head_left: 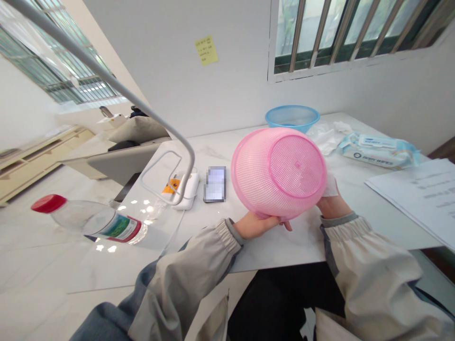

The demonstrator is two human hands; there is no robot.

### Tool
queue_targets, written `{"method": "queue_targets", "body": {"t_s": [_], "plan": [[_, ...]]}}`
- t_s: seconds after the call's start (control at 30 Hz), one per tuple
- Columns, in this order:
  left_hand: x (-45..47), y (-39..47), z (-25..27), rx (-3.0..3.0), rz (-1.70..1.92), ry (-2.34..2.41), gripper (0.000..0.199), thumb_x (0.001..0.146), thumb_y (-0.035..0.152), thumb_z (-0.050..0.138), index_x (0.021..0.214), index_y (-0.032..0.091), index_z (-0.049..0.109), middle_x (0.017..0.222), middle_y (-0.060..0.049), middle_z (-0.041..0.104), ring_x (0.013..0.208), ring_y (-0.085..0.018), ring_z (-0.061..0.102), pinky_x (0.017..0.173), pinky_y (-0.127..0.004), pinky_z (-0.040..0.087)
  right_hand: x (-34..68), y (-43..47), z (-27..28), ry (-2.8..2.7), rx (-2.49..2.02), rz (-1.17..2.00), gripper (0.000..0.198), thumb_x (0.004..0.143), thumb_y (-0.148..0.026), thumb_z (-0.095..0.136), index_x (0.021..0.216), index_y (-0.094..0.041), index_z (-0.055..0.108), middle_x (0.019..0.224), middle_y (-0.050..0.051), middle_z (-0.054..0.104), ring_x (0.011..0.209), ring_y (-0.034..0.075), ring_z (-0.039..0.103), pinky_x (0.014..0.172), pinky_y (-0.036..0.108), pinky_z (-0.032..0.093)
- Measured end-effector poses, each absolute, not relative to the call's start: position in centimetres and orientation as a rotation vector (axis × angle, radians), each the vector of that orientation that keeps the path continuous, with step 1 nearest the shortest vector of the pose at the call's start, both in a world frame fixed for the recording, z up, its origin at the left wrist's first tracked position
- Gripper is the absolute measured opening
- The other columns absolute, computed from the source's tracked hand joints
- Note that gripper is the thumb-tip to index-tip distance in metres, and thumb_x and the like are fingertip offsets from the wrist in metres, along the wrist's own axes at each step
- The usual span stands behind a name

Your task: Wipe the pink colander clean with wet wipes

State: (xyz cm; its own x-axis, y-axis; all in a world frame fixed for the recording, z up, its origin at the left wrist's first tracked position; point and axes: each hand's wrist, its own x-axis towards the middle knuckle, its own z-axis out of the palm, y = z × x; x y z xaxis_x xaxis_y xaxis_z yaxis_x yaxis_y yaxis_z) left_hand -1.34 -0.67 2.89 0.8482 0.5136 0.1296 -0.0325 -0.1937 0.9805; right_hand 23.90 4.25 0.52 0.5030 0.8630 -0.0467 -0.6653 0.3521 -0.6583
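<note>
A pink plastic mesh basket [279, 173] is held up above the table, tilted so that its round base faces me. My left hand [258, 225] grips the lower rim, its thumb and some fingertips showing under the basket. At the right side, my right hand [334, 201] is mostly hidden behind the basket. A white wipe [331, 186] shows at that hand, against the basket's side; the fingers themselves are out of sight.
A blue mesh basket [293, 118] stands by the wall. Nearby lie a wipes pack [378, 151] and papers [423, 194]. Leftward are a phone [215, 184], a lamp base with its curved arm [190, 192], and a clear bottle [92, 220] with a red cap.
</note>
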Motion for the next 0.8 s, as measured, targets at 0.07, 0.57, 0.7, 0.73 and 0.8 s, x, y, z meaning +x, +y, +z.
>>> {"method": "queue_targets", "body": {"t_s": [0.07, 0.57, 0.7, 0.73, 0.8], "plan": [[-1.33, -0.63, 2.77, 1.705, 0.516, 0.371, 0.058, 0.105, 0.068, 0.059, 0.101, 0.016, 0.083, 0.102, -0.014, 0.084, 0.101, -0.024, 0.074, 0.103, -0.038, 0.057, 23.87, 4.25, 0.61, -0.315, -0.699, 1.003, 0.019, 0.087, -0.025, 0.059, 0.091, -0.028, 0.077, 0.079, 0.004, 0.081, 0.098, 0.029, 0.080, 0.103, 0.050, 0.066], [-1.37, -0.36, 2.06, 1.678, 0.532, 0.349, 0.053, 0.107, 0.062, 0.059, 0.100, 0.015, 0.082, 0.101, -0.014, 0.083, 0.095, -0.021, 0.071, 0.096, -0.034, 0.057, 23.79, 3.96, 0.98, -0.325, -0.686, 1.025, 0.030, 0.093, -0.020, 0.053, 0.103, -0.030, 0.079, 0.085, 0.001, 0.083, 0.092, 0.024, 0.081, 0.105, 0.044, 0.064], [-1.35, -0.34, 1.91, 1.667, 0.540, 0.353, 0.055, 0.106, 0.064, 0.059, 0.100, 0.014, 0.082, 0.100, -0.014, 0.082, 0.094, -0.021, 0.071, 0.095, -0.034, 0.058, 23.84, 4.02, 1.05, -0.304, -0.666, 1.027, 0.037, 0.096, -0.016, 0.048, 0.109, -0.028, 0.081, 0.087, 0.001, 0.084, 0.087, 0.022, 0.080, 0.104, 0.041, 0.065], [-1.35, -0.35, 1.89, 1.667, 0.541, 0.354, 0.056, 0.106, 0.065, 0.059, 0.100, 0.014, 0.082, 0.099, -0.014, 0.082, 0.094, -0.021, 0.071, 0.095, -0.034, 0.058, 23.86, 4.05, 1.05, -0.296, -0.662, 1.025, 0.037, 0.097, -0.016, 0.048, 0.110, -0.027, 0.081, 0.087, 0.001, 0.084, 0.085, 0.022, 0.080, 0.104, 0.041, 0.066], [-1.35, -0.38, 1.89, 1.672, 0.536, 0.355, 0.058, 0.106, 0.067, 0.059, 0.099, 0.014, 0.082, 0.099, -0.015, 0.082, 0.093, -0.021, 0.071, 0.095, -0.034, 0.058, 23.89, 4.12, 1.03, -0.280, -0.655, 1.019, 0.037, 0.099, -0.017, 0.049, 0.114, -0.027, 0.081, 0.089, 0.000, 0.085, 0.084, 0.022, 0.080, 0.103, 0.042, 0.067]]}}
